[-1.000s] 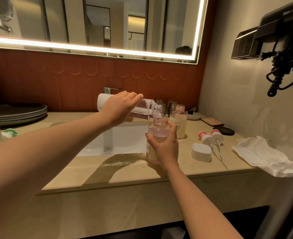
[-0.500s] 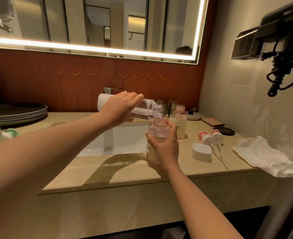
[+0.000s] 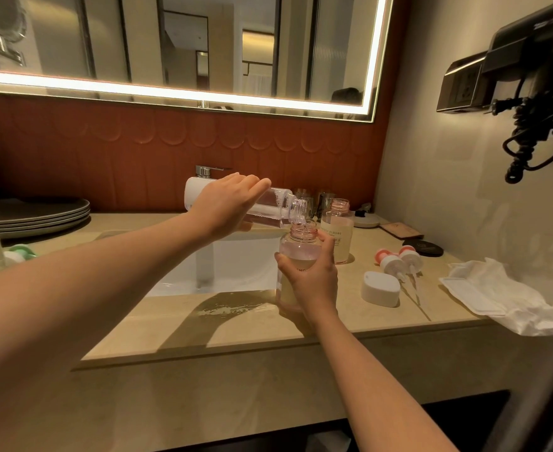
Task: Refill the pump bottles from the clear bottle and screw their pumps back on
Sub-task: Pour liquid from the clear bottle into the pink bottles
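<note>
My left hand [image 3: 226, 208] grips the clear bottle [image 3: 276, 207], tipped almost flat with its mouth over the open neck of a pump bottle [image 3: 298, 252]. That bottle stands on the counter's front part, and my right hand [image 3: 314, 280] holds it round its lower half. Liquid fills it up to near the shoulder. A second open pump bottle [image 3: 337, 234] stands just behind it. Two pumps [image 3: 397, 261] with white and pink collars lie on the counter to the right, tubes pointing toward me.
A white cap [image 3: 380, 289] lies beside the pumps, and a crumpled white cloth [image 3: 509, 296] lies at the counter's right end. The sink [image 3: 236, 265] with its tap [image 3: 205, 172] sits behind my arms. Stacked plates [image 3: 40, 216] are far left. Spilled water [image 3: 232, 309] wets the counter front.
The clear bottle's mouth has dropped slightly closer to the pump bottle's neck. Both hands stay where they were.
</note>
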Available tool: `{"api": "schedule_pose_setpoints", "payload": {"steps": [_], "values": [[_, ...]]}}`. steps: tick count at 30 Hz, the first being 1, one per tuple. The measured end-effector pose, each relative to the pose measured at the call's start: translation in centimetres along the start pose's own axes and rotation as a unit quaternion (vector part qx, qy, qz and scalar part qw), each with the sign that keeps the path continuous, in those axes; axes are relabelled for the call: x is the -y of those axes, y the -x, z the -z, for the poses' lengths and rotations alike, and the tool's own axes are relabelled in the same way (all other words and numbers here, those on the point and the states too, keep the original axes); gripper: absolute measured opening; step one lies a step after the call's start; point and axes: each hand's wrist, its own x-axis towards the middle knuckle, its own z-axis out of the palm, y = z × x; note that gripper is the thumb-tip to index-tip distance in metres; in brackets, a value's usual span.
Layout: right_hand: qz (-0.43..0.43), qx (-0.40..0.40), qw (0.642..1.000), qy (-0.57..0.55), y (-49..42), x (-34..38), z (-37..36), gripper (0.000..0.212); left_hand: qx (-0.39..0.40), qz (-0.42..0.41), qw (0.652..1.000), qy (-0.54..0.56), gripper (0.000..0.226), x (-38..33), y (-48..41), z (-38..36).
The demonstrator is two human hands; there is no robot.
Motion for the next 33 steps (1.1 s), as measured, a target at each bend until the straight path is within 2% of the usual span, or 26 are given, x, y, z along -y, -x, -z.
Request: {"api": "schedule_pose_setpoints", "payload": {"steps": [17,25,27,30,33], "values": [[0.002,-0.001,1.0,0.008,-0.1,-0.1,0.0,0.076,-0.016,-0.001,1.0,-0.003,0.067,0.1,-0.1,-0.5],[0.029,0.015,0.999,0.022,-0.9,-0.8,1.6,0.078,0.005,0.095,0.993,0.067,0.073,-1.7,1.2,-1.7],[0.032,0.01,0.999,0.035,-1.6,-1.5,2.9,0.079,-0.001,0.134,0.982,0.134,0.068,-2.7,1.3,-2.2],[0.007,-0.001,0.997,0.082,-3.1,-2.9,5.3,0.079,-0.009,0.212,0.946,0.245,0.06,-3.6,0.9,-2.7],[0.013,-0.046,0.978,0.203,-4.5,-4.3,7.6,0.081,-0.021,0.268,0.909,0.32,0.06,-3.8,0.2,-3.7]]}}
